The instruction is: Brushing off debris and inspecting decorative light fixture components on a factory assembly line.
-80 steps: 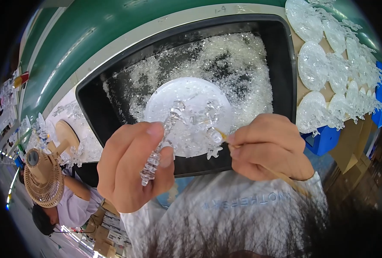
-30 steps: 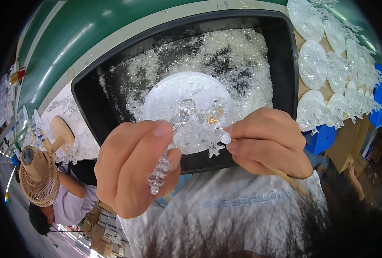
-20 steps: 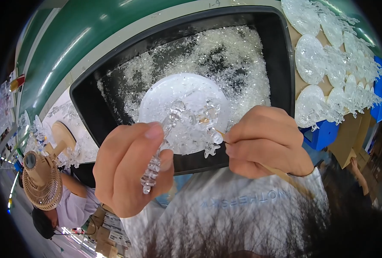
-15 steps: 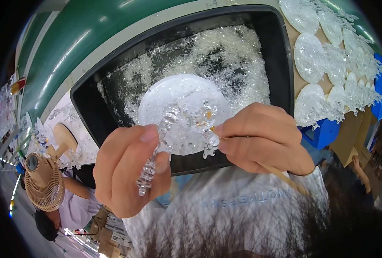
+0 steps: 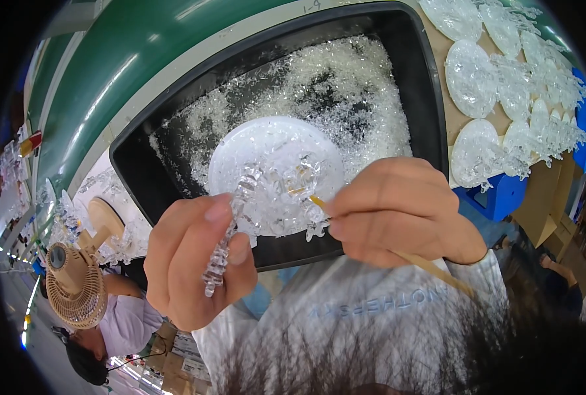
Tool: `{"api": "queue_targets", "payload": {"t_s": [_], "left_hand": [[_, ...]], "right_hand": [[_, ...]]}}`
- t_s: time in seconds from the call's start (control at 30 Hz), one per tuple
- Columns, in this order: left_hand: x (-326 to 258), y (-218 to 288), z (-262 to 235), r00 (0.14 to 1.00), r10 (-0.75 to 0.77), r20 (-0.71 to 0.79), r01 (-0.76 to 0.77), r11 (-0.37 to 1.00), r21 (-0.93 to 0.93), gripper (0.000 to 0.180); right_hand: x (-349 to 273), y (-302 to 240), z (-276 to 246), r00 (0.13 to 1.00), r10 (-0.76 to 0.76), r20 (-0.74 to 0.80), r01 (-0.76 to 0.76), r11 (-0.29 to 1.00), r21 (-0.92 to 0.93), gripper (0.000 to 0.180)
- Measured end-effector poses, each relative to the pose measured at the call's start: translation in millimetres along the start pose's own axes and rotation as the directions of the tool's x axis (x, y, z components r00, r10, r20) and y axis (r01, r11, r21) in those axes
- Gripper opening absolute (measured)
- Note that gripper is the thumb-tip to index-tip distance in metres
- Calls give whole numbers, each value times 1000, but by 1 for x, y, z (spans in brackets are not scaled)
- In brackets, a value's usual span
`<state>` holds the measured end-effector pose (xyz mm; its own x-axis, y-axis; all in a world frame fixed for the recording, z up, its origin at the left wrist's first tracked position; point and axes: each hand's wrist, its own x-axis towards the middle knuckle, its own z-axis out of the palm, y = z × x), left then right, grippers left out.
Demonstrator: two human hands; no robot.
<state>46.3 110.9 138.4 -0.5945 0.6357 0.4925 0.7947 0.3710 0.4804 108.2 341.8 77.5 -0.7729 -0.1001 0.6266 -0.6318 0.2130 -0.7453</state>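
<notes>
My left hand (image 5: pixel 191 266) is closed around a ribbed, clear plastic stem (image 5: pixel 215 266), whose lower end sticks out below the fingers. The stem belongs to a clear plastic piece with branching parts and a round, frosted disc (image 5: pixel 243 141) on its far side. In a pinch, my right hand (image 5: pixel 398 214) holds a thin, tan stick (image 5: pixel 434 268). Its yellowish tip points left, at the clear branches; whether it touches them I cannot tell. Both hands are over the near side of a black tray (image 5: pixel 431 85). My fingers hide part of the stem and the stick's middle.
Clear plastic chips (image 5: pixel 365 72) cover much of the tray's bottom. Similar disc pieces (image 5: pixel 471 79) stand in rows on a board at right, above a blue bin (image 5: pixel 497 196) and cardboard (image 5: pixel 544 197). At left are a tan fan (image 5: pixel 75 286) and another person (image 5: pixel 128 322).
The stick's tip has drawn back a little from the clear branches, so more of its yellow end shows. The ribbed stem has shifted slightly left. Both hands keep their hold.
</notes>
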Motion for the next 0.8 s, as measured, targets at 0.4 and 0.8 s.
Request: {"api": "queue_targets", "payload": {"t_s": [0.4, 0.8], "left_hand": [[-14, 9, 4, 671, 738, 71, -668, 560, 491, 22], [1, 29, -25, 64, 782, 620, -718, -395, 572, 18]], "right_hand": [[29, -34, -51, 969, 243, 33, -240, 968, -78, 33], [90, -39, -41, 976, 15, 219, 25, 983, -180, 53]]}}
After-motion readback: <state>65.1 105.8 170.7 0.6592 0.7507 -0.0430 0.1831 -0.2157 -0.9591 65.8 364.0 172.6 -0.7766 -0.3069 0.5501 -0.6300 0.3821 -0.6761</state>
